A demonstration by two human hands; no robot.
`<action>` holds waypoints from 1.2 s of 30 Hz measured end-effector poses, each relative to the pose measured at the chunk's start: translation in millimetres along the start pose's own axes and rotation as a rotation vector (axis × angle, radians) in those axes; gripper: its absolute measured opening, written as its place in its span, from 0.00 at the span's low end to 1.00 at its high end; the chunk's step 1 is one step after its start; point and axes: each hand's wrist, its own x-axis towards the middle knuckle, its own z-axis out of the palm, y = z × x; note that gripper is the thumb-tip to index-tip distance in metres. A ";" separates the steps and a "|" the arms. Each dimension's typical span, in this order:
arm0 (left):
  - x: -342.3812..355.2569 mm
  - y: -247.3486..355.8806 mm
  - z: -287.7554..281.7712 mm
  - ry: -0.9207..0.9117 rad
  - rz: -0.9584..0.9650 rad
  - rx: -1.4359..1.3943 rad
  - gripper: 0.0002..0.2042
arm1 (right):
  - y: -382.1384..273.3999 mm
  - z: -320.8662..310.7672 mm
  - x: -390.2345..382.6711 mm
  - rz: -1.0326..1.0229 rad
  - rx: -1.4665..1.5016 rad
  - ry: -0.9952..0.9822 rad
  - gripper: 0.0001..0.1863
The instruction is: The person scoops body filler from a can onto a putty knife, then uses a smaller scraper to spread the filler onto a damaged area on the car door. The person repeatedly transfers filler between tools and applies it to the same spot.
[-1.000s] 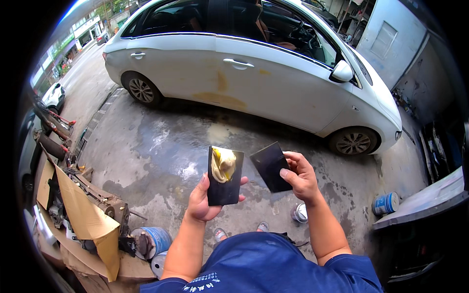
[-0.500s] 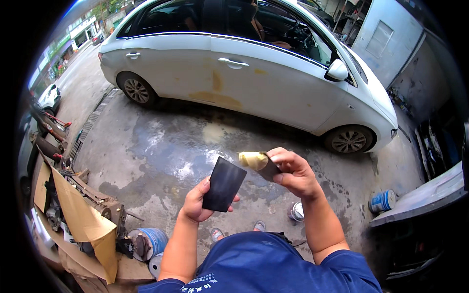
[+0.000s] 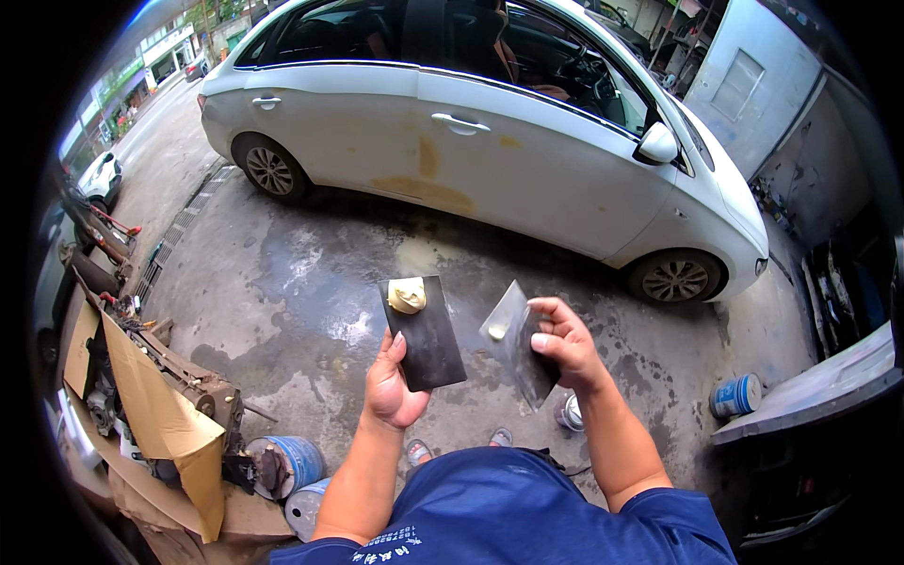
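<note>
My left hand [image 3: 395,384] is closed on a dark, flat rectangular spreader plate [image 3: 428,344], thumb on its upper face. A lump of pale yellow body filler [image 3: 408,295] sits at the plate's far left corner. To the right, my right hand [image 3: 570,344] pinches a second thin, dark spreader [image 3: 527,353], tilted and blurred, with a small dab of filler on its left side. The two spreaders are apart. Ahead stands a white car [image 3: 556,179] with yellowish filler patches [image 3: 428,188] on its doors.
Blue paint buckets [image 3: 297,461] stand at the lower left beside folded cardboard [image 3: 160,395] and greasy metal parts. A small pail [image 3: 570,411] is near my right forearm. Another blue bucket [image 3: 736,395] stands at the right by a pale panel [image 3: 819,386]. The concrete floor [image 3: 282,330] has wet patches.
The filler lump has gone from the right spreader onto the left plate. My right hand has lowered slightly and turned its spreader; the left plate has turned too.
</note>
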 end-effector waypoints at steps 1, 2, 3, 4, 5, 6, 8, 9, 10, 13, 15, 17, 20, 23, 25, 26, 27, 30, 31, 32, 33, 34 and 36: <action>0.5 -0.6 -1.7 0.051 0.024 -0.036 0.21 | 13.8 -3.3 -7.6 0.081 -0.072 -0.103 0.25; 0.7 -2.1 -2.1 0.010 0.001 -0.058 0.21 | 23.6 5.1 -13.6 0.133 -0.066 -0.156 0.25; 0.0 -3.4 -0.8 -0.030 -0.024 -0.076 0.21 | 32.0 15.0 -14.1 0.182 -0.057 -0.208 0.24; -0.6 -4.9 0.9 -0.071 -0.049 -0.096 0.21 | 37.4 18.1 -10.0 0.166 -0.015 -0.187 0.24; -2.0 -6.0 4.1 -0.063 -0.054 -0.059 0.21 | 42.6 17.9 -6.6 0.148 0.029 -0.166 0.24; -3.6 -7.5 8.4 -0.056 -0.060 -0.023 0.21 | 42.8 13.8 -1.5 0.130 0.081 -0.154 0.24; -5.0 -8.8 8.9 -0.044 -0.070 0.041 0.21 | 38.8 3.4 8.6 0.077 0.044 -0.077 0.24; -6.0 -8.4 8.8 -0.053 -0.075 0.029 0.21 | 35.1 -2.1 11.7 0.044 0.006 -0.040 0.24; -7.2 -7.5 10.3 -0.062 -0.079 0.017 0.20 | 30.7 -7.0 12.5 0.036 0.014 -0.004 0.25; -10.1 -4.1 13.3 -0.076 -0.036 0.013 0.19 | 24.6 -21.2 8.4 -0.009 0.065 0.090 0.25; -10.6 -2.2 13.5 -0.089 0.050 0.040 0.19 | 20.5 -15.8 -3.8 -0.015 0.065 0.050 0.24; -10.8 -4.6 23.0 -0.125 0.103 0.098 0.18 | 24.7 -8.7 -13.7 0.040 -0.071 -0.011 0.24; -7.7 -14.0 25.8 -0.232 0.174 0.257 0.21 | 41.9 4.5 -7.0 0.058 -0.189 -0.032 0.22; -6.2 -19.9 23.9 -0.253 0.219 0.488 0.24 | 37.4 12.5 6.6 0.048 -0.144 -0.052 0.22; -3.5 -19.0 6.8 -0.217 0.244 0.791 0.24 | 26.0 17.8 15.5 0.044 -0.104 -0.081 0.22; -1.9 -18.2 7.1 -0.233 0.282 0.880 0.22 | 18.7 20.1 18.0 0.030 -0.087 -0.081 0.22; -1.5 -13.2 7.8 -0.244 0.245 0.967 0.22 | 11.7 22.0 20.2 0.017 -0.069 -0.081 0.22; -2.8 3.1 7.2 -0.267 0.086 1.164 0.22 | -9.6 18.4 23.1 -0.105 -0.028 -0.095 0.23; -2.7 5.8 5.1 -0.251 -0.073 0.885 0.23 | -18.0 17.1 22.1 -0.165 -0.057 -0.099 0.23; -2.9 11.8 3.7 -0.230 -0.221 0.609 0.24 | -25.3 15.5 21.1 -0.192 -0.005 -0.170 0.23; -3.0 16.1 2.7 -0.206 -0.360 0.328 0.26 | -32.0 16.2 19.7 -0.277 -0.019 -0.239 0.22; -2.4 14.8 -5.4 -0.214 -0.376 0.199 0.30 | -35.1 20.3 20.6 -0.367 -0.132 -0.319 0.22; -8.6 12.4 -12.5 -0.329 -0.435 -0.005 0.31 | -45.6 34.8 22.6 -0.444 -0.477 -0.522 0.23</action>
